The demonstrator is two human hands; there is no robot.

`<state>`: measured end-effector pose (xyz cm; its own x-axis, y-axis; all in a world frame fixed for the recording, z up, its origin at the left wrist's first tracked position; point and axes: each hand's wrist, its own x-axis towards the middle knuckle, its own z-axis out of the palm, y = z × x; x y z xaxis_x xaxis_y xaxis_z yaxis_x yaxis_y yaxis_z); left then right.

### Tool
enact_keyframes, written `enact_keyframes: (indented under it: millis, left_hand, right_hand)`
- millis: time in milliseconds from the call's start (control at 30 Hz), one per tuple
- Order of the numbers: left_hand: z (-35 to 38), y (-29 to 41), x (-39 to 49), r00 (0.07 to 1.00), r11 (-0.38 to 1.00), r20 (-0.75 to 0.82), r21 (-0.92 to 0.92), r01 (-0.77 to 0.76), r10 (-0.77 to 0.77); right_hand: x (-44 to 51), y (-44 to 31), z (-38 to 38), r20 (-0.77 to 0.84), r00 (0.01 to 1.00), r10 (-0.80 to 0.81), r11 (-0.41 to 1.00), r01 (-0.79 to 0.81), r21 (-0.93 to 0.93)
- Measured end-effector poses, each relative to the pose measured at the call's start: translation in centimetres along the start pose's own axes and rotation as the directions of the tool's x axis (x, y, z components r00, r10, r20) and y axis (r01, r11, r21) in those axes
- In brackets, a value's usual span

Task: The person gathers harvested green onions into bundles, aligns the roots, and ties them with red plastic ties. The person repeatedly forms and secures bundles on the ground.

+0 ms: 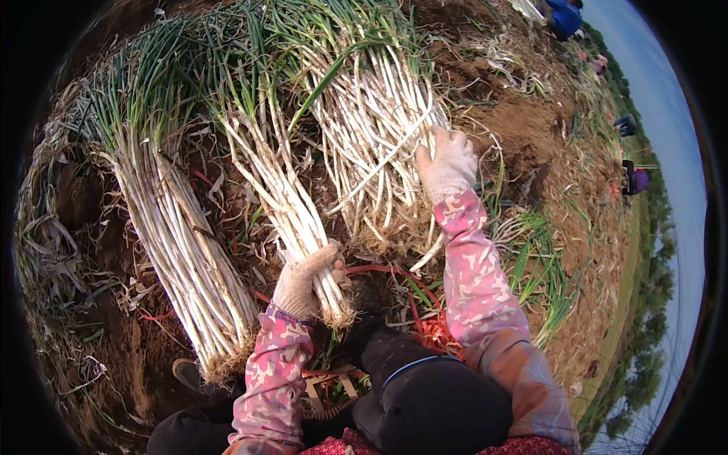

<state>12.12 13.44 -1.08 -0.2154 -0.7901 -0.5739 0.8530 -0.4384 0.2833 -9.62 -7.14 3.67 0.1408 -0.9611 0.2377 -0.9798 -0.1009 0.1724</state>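
My left hand (307, 284), in a pale knitted glove, is wrapped around a small bundle of long green onions (284, 205) just above the roots. The white shanks slant up and left to green leaves at the top. My right hand (448, 162), gloved alike, lies on the right side of a larger loose pile of green onions (364, 125). Its fingertips are among the shanks, and whether they grip any is hidden. One onion lies crosswise over that pile. Left of my left hand rests a thick, evenly stacked bunch of green onions (176, 244), roots towards me.
Red plastic tape (435, 330) lies tangled by my dark-clad knee (438, 387). A wooden slatted thing (330, 392) shows between my legs. Loose onions and leaves (540, 267) litter the brown soil (523, 122) at right. Several people, one in blue (564, 20), are farther off.
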Motion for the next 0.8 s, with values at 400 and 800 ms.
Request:
enact_keyframes:
  millis: [400,800]
  left_hand:
    - [0.5,1.7,-0.8,1.000,1.000,-0.018,0.026,-0.016,0.016]
    - [0.7,-2.1,0.4,0.998,0.996,0.011,-0.064,-0.067,0.067]
  right_hand:
    - [2.4,-3.5,-0.1,0.404,0.901,0.158,0.860,-0.326,0.393]
    - [-4.3,-11.4,-2.4,0.408,0.819,-0.403,0.707,-0.005,0.707]
